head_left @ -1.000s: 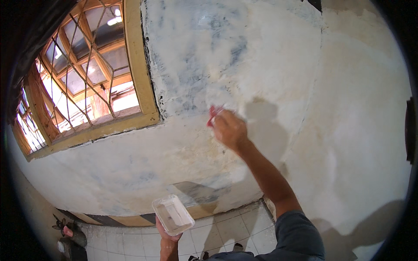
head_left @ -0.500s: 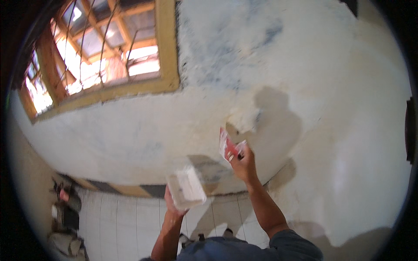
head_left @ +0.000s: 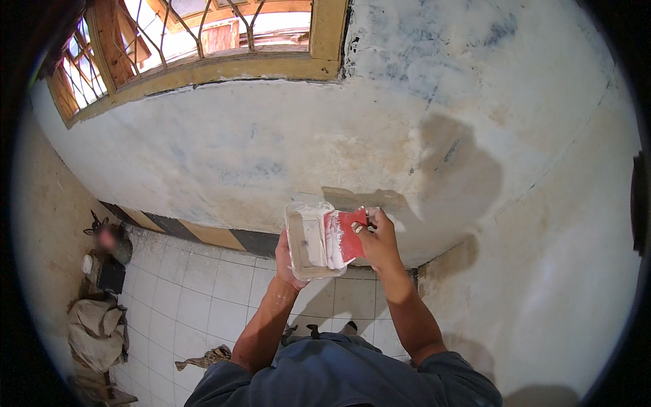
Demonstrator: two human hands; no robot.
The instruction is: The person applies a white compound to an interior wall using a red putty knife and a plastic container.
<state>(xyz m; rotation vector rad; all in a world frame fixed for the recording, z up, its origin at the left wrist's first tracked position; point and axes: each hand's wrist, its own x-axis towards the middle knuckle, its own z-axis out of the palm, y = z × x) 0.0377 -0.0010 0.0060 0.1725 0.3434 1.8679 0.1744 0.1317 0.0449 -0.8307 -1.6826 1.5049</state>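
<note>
My left hand grips a white plastic tub with pale paste smeared inside and along its rim. My right hand is closed on a red flat spreader, whose paste-coated edge lies over the right side of the tub. Both are in front of the patchy white wall, low in it, with bluish and stained areas around and above.
A yellow-framed window with metal grille is at upper left. A striped skirting band borders the white tiled floor. At left lie a dark box and crumpled sacking; a side wall is at right.
My right hand has come down from the wall with the spreader to the tub. My left hand has raised the tub to meet it. The view has tilted downward, showing more floor.
</note>
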